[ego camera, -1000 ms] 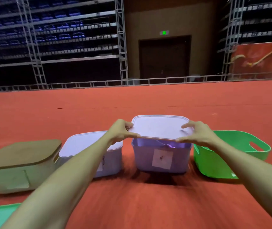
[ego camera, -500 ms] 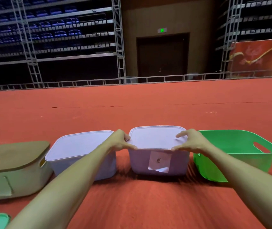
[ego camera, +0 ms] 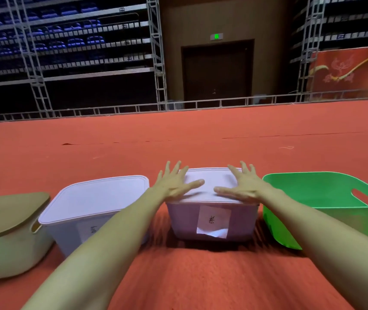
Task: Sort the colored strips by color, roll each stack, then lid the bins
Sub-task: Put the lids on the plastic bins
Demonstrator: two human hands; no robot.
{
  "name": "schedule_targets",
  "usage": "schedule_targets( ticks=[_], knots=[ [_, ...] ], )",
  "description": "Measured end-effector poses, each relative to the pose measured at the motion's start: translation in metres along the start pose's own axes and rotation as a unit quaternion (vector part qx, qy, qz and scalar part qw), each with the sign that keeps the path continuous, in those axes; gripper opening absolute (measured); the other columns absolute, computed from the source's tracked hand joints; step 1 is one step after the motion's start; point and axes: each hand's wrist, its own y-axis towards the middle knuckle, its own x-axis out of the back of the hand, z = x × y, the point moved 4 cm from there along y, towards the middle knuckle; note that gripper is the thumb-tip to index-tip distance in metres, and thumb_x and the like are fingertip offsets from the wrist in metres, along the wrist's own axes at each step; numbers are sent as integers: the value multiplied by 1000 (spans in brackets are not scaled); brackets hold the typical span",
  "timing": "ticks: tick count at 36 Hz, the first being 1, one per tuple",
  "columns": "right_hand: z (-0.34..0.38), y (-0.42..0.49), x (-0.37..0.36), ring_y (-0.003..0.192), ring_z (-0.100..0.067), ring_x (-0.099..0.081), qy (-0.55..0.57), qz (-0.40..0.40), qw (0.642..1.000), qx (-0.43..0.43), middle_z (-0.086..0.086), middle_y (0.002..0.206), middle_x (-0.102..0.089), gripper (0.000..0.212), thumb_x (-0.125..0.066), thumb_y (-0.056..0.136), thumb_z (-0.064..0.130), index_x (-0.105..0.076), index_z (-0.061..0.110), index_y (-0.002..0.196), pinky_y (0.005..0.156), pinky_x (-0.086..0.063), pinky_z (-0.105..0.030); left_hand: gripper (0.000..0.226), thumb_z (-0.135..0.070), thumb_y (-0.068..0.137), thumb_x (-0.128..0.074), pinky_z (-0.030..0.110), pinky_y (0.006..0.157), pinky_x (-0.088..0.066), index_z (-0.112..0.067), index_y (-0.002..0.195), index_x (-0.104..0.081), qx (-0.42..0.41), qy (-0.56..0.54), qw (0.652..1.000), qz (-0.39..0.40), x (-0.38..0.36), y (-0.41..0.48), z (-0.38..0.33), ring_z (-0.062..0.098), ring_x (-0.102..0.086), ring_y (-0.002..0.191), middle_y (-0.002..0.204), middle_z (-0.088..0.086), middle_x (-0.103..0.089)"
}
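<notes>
Red carpet floor [ego camera: 178, 139] carries the row. Landmark: purple bin [ego camera: 183, 222].
- Green basket [ego camera: 308, 189] just right of it, unlidded, likely next.
- White bin [ego camera: 93, 198] just left and beige bin [ego camera: 11, 249] further left, both lidded.
- Lid [ego camera: 210, 177] sits flat on top of the landmark.
- Left hand [ego camera: 174, 184] and right hand [ego camera: 243, 185] lie palm-down on the lid. Fingers are straight and spread, gripping nothing, probably pressing the rim home.
- Paper label [ego camera: 213, 220] on its front.
- Strips not visible.

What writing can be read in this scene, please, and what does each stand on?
"紫": handwritten on the paper label of the purple bin.
The second label, on the pale bin beside it: blurred, unreadable.
The green sign above the door: too small to read.
</notes>
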Motion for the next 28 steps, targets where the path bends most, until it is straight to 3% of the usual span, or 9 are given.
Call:
schedule_targets(
  ticks=[4, 6, 12, 28],
  knots=[
    [-4, 5, -11, 147, -30, 5, -46, 47, 998, -26, -15, 159, 7, 130, -29, 46, 100, -1, 30, 152, 118, -8, -51, 95, -81, 81, -25, 51, 118, -6, -20, 153, -9, -11, 20, 999, 34, -15, 10, 1, 32, 5, 147, 161, 8, -4],
    [-5, 9, -13, 147, -29, 3, -69, 51, 996, -34, -16, 159, 4, 129, -26, 46, 101, -4, 30, 152, 118, -10, -51, 100, -84, 76, -23, 50, 118, -10, -20, 152, -11, -17, 39, 999, 33, -16, 13, 1, 30, -2, 146, 160, 9, -8],
    [-5, 9, -15, 146, -31, -1, -116, 55, 991, -27, -17, 158, -2, 125, -24, 50, 99, -5, 29, 152, 117, -14, -52, 102, -86, 74, -29, 51, 118, -9, -24, 152, -9, -15, 59, 998, 36, -20, 10, -1, 26, 2, 148, 161, 6, -3],
    [0, 14, -16, 146, -30, 0, -113, 58, 992, -15, -18, 158, -2, 124, -25, 51, 99, -7, 28, 151, 116, -15, -53, 103, -89, 73, -21, 52, 118, -7, -25, 153, -5, -12, 100, 994, 51, -16, 11, 3, 26, 3, 148, 161, 7, 1]
  ],
)
